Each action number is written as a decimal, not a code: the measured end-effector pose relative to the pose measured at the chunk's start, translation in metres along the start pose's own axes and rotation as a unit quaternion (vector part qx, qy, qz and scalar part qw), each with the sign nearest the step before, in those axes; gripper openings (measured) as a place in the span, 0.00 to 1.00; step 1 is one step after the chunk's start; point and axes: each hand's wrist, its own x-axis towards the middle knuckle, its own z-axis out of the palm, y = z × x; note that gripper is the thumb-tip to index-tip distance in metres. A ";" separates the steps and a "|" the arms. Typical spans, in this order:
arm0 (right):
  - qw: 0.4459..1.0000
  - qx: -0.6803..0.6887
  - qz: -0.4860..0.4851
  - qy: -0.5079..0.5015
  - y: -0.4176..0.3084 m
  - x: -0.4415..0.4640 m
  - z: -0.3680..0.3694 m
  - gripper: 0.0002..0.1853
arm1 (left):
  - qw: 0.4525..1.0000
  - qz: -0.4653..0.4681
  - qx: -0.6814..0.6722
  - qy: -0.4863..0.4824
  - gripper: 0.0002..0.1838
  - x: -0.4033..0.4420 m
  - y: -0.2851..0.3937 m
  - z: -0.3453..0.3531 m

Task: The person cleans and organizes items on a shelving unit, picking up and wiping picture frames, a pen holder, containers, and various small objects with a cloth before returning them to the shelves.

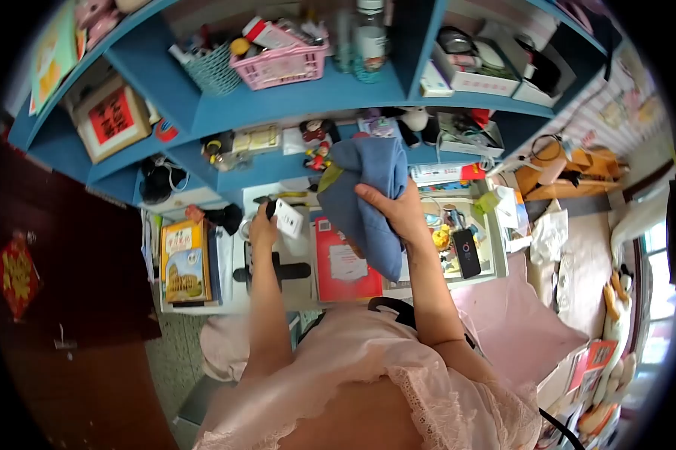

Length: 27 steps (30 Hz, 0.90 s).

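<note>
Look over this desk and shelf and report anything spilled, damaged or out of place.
No spill or damage stands out. The pink basket looks overfilled, its contents heaped above the rim. The blue cloth is simply held in the right hand.

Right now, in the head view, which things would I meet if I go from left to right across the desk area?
Yellow book → left hand → blue cloth held in the right hand → black phone.
</note>
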 end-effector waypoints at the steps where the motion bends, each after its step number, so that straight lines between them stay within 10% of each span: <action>1: 1.000 0.001 -0.004 0.012 -0.001 -0.001 -0.004 0.28 | 0.999 -0.027 0.035 -0.025 0.26 0.002 0.003 0.004; 7: 0.997 0.032 -0.036 0.066 -0.016 -0.002 -0.040 0.22 | 0.964 0.139 -0.068 0.216 0.15 -0.014 0.108 -0.020; 15: 0.946 0.207 -0.099 0.228 -0.037 0.003 -0.100 0.28 | 0.809 0.500 -0.140 0.276 0.12 -0.028 0.330 -0.057; 27: 0.934 0.229 -0.102 0.254 -0.032 0.004 -0.187 0.35 | 0.848 0.398 -0.048 0.347 0.21 -0.014 0.383 0.002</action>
